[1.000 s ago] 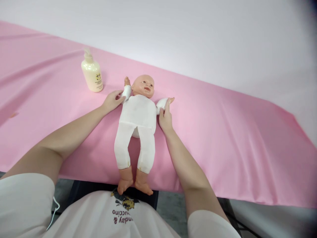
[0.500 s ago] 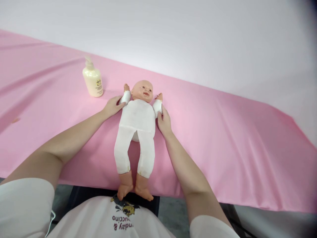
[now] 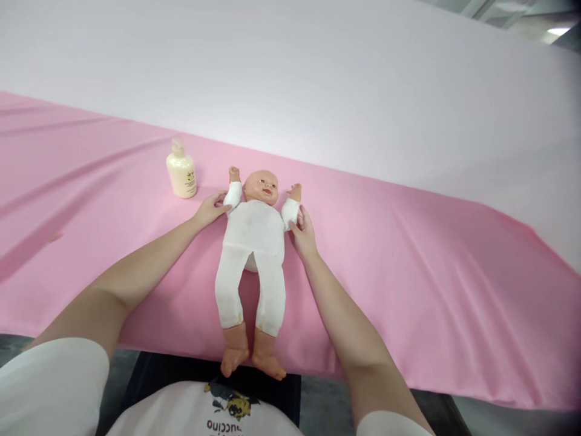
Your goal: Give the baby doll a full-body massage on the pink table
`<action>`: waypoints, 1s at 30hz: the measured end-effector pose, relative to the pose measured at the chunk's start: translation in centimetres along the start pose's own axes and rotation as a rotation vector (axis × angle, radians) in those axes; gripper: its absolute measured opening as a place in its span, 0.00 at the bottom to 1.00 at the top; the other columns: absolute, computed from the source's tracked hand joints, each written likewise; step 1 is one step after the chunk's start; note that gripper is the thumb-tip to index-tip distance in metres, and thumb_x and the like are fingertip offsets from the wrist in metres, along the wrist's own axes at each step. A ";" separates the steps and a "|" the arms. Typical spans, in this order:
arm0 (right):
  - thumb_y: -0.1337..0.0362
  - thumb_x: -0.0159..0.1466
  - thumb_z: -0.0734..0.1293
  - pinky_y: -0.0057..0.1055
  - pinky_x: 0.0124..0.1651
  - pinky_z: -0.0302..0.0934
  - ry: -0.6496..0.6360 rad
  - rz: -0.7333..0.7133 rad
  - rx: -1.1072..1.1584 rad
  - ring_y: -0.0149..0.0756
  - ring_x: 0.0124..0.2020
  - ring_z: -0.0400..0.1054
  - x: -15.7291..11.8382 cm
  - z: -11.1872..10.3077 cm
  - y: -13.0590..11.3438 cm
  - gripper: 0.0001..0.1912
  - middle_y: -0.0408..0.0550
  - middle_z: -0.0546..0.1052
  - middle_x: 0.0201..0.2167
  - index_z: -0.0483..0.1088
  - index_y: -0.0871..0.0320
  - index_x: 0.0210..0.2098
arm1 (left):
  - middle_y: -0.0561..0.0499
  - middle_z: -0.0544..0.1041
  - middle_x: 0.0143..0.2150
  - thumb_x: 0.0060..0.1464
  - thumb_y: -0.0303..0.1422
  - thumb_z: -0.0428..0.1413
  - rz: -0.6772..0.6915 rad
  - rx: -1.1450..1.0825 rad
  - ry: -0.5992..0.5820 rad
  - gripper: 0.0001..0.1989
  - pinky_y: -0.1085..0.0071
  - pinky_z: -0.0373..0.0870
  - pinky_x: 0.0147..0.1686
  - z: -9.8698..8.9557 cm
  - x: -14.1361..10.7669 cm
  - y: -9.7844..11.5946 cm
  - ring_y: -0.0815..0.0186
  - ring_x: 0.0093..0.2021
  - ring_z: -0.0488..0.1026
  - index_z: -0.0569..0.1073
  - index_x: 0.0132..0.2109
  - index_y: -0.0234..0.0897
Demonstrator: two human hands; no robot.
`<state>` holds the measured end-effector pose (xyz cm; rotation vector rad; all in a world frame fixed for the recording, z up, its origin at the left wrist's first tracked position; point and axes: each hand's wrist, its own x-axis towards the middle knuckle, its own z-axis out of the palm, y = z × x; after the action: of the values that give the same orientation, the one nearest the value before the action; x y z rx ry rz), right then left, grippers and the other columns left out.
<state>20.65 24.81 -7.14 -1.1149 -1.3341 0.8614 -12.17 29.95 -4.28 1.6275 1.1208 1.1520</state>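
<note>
The left hand [image 3: 211, 210] and right hand [image 3: 305, 235], loosely curled, hold the doll [image 3: 254, 225] by its arms; gentle, even pressure should steady it on the bench [image 3: 408, 290].

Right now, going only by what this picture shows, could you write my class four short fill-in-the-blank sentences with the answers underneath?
1. The doll lies face up on its ____.
2. The right hand is holding one of the doll's ____.
3. In this view, the pump bottle stands to the ____ of the doll.
4. The colour of the cloth beneath the doll is ____.

Missing words: back; arms; left; pink.
</note>
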 end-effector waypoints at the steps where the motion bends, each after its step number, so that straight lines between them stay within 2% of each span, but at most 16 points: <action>1: 0.51 0.57 0.70 0.50 0.68 0.61 0.010 0.017 0.077 0.43 0.64 0.67 0.2 0.0 0.1 0.44 0.56 0.68 0.67 0.53 0.54 0.69 | 0.41 0.80 0.54 0.44 0.42 0.66 -0.006 -0.077 0.007 0.37 0.62 0.69 0.53 0.0 0.1 0.0 0.56 0.52 0.76 0.70 0.60 0.33; 3: 0.54 0.51 0.73 0.48 0.64 0.64 0.045 0.057 0.193 0.44 0.59 0.71 0.4 0.1 0.1 0.40 0.54 0.74 0.61 0.63 0.53 0.62 | 0.43 0.81 0.50 0.37 0.38 0.69 -0.037 -0.226 0.032 0.37 0.61 0.69 0.53 0.0 0.2 0.2 0.57 0.50 0.77 0.72 0.56 0.34; 6: 0.60 0.44 0.74 0.45 0.56 0.68 0.076 0.096 0.270 0.43 0.47 0.74 0.5 0.1 -0.4 0.26 0.50 0.80 0.47 0.71 0.53 0.44 | 0.46 0.82 0.42 0.27 0.31 0.71 -0.108 -0.424 0.047 0.31 0.60 0.72 0.51 0.1 0.0 0.8 0.57 0.44 0.79 0.77 0.45 0.34; 9: 0.62 0.43 0.71 0.43 0.49 0.69 0.060 0.117 0.284 0.41 0.40 0.73 0.4 0.0 -0.6 0.12 0.46 0.79 0.34 0.66 0.54 0.26 | 0.47 0.82 0.36 0.24 0.28 0.71 -0.159 -0.508 -0.003 0.19 0.59 0.74 0.46 0.1 -0.4 1.2 0.58 0.40 0.78 0.76 0.30 0.35; 11: 0.64 0.43 0.69 0.41 0.48 0.68 0.029 0.108 0.260 0.39 0.37 0.72 0.3 0.0 -0.6 0.11 0.44 0.76 0.28 0.60 0.54 0.19 | 0.47 0.81 0.34 0.24 0.28 0.71 -0.171 -0.486 -0.057 0.16 0.61 0.75 0.43 0.2 -0.6 1.3 0.59 0.40 0.78 0.73 0.23 0.35; 13: 0.65 0.43 0.67 0.38 0.46 0.66 -0.006 0.099 0.228 0.36 0.34 0.69 0.1 0.0 -0.7 0.10 0.42 0.73 0.25 0.58 0.55 0.16 | 0.47 0.79 0.32 0.23 0.29 0.72 -0.158 -0.428 -0.094 0.17 0.63 0.75 0.42 0.3 -0.7 1.3 0.60 0.39 0.77 0.70 0.19 0.35; 19: 0.68 0.43 0.63 0.33 0.42 0.61 -0.101 0.077 0.143 0.31 0.30 0.64 -0.3 -0.3 -1.0 0.06 0.40 0.70 0.23 0.59 0.55 0.15 | 0.48 0.78 0.31 0.27 0.36 0.73 -0.087 -0.280 -0.152 0.21 0.63 0.74 0.41 0.3 -0.9 1.6 0.62 0.37 0.76 0.66 0.18 0.36; 22: 0.67 0.44 0.64 0.33 0.43 0.62 -0.102 0.075 0.135 0.32 0.33 0.66 -0.4 -0.3 -1.0 0.06 0.40 0.71 0.25 0.60 0.55 0.17 | 0.50 0.77 0.30 0.30 0.32 0.71 -0.081 -0.273 -0.173 0.17 0.64 0.73 0.41 0.2 -1.1 1.6 0.62 0.37 0.76 0.68 0.22 0.37; 24: 0.66 0.45 0.66 0.34 0.45 0.64 -0.079 0.096 0.162 0.34 0.36 0.68 -0.4 -0.2 -1.0 0.05 0.42 0.74 0.30 0.63 0.54 0.22 | 0.50 0.79 0.34 0.31 0.29 0.68 -0.094 -0.315 -0.172 0.14 0.65 0.73 0.42 0.1 -1.1 1.5 0.62 0.38 0.77 0.70 0.26 0.37; 27: 0.61 0.50 0.69 0.39 0.48 0.68 -0.026 0.128 0.222 0.40 0.42 0.73 -0.4 0.0 -1.4 0.11 0.46 0.78 0.38 0.67 0.53 0.33 | 0.47 0.81 0.40 0.33 0.29 0.67 -0.089 -0.363 -0.137 0.17 0.63 0.73 0.44 0.1 -0.7 1.3 0.60 0.42 0.78 0.73 0.34 0.37; 30: 0.56 0.54 0.71 0.42 0.52 0.69 0.039 0.081 0.231 0.42 0.48 0.75 -0.6 0.3 -2.1 0.21 0.48 0.79 0.46 0.65 0.50 0.45 | 0.46 0.80 0.45 0.38 0.35 0.69 -0.049 -0.346 -0.076 0.31 0.61 0.73 0.48 0.1 -0.5 1.2 0.58 0.46 0.78 0.72 0.52 0.39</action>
<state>20.03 23.69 -5.38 -1.0047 -1.1314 1.0205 -11.90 29.17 -3.32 1.3566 0.8532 1.1688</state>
